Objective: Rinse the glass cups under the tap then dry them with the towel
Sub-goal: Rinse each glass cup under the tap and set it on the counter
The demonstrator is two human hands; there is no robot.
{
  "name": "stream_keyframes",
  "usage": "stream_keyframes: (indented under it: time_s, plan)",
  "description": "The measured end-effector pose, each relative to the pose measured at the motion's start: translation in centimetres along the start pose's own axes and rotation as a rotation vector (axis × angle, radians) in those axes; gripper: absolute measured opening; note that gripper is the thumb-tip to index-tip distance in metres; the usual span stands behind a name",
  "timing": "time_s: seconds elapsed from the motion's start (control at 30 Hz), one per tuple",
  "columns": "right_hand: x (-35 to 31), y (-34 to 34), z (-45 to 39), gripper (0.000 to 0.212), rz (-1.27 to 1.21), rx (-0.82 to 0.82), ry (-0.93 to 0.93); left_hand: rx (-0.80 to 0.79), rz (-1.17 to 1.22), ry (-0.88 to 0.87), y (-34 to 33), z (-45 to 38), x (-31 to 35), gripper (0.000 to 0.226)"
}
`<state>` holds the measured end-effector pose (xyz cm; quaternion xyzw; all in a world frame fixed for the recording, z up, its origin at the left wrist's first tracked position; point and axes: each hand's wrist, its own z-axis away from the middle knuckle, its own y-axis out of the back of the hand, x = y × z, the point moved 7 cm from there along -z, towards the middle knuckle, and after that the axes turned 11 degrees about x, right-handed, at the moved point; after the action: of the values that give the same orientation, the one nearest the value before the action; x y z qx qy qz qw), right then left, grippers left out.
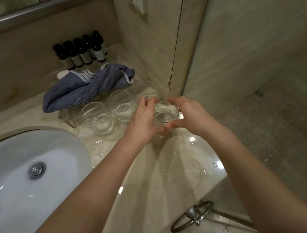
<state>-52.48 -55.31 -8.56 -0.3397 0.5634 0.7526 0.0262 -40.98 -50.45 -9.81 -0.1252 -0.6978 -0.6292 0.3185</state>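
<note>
Here, a pale marble counter [157, 175] runs across the bathroom, wet and shining with drops near its front edge, and a white oval sink [7, 168] with a chrome drain [36, 170] is sunk into it at about eight o'clock. A stone wall corner [166, 64] rises at twelve o'clock, a glass shower panel [260, 60] fills the three o'clock side, and a chrome towel ring [191, 218] hangs under the counter edge at six o'clock. Both hands meet just above centre around one glass cup [166, 114] standing on the counter: the left hand [142, 124] curls round its left side and the right hand [190, 114] round its right, fingers bent over the rim, thumbs nearly touching at the near side. Two more glass cups [97, 116] stand just beside the left hand at ten o'clock, and another cup [147, 89] sits behind the fingers at twelve. The blue towel [86, 86] lies crumpled on a clear tray [119, 55] at eleven o'clock, well apart from the hands. Behind it stands a row of dark bottles [81, 51] with pale labels, whose print is too small to read.
</note>
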Motion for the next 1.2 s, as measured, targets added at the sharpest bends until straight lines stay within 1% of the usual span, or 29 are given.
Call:
stream_keyframes:
  time_s: [0.1,0.2,0.33,0.47,0.6,0.73,0.9,1.07,1.2]
  plan:
    - [-1.5,0.3,0.6,0.085,0.142,0.017,0.040,-0.033,-0.094,0.005,1.6,0.6,-0.8,0.096]
    - [-4.8,0.7,1.1,0.075,0.267,0.045,0.138,-0.066,-0.202,-0.018,4.1,1.9,-2.1,0.084]
    - [-10.8,-1.4,1.7,0.067,0.350,-0.047,0.278,-0.112,-0.325,0.028,8.7,4.6,-5.8,0.076]
    - [-17.9,-5.8,3.6,0.068,0.356,-0.140,0.386,-0.076,-0.335,0.161,14.6,9.4,-11.2,0.072]
    - [-25.7,-11.1,6.7,0.069,0.368,-0.223,0.497,-0.025,-0.338,0.284,20.7,16.0,-17.6,0.068]
    - [-33.2,-16.5,10.3,0.068,0.348,-0.268,0.580,0.009,-0.337,0.423,26.5,23.2,-24.4,0.065]
    - [-42.5,-23.5,15.3,0.066,0.327,-0.325,0.669,0.089,-0.325,0.535,33.0,32.6,-31.8,0.066]
    - [-49.7,-29.4,20.5,0.067,0.310,-0.401,0.754,0.135,-0.313,0.590,36.2,39.9,-37.0,0.066]
    - [-52.9,-32.6,23.8,0.067,0.312,-0.445,0.799,0.153,-0.266,0.643,36.7,44.0,-39.0,0.067]
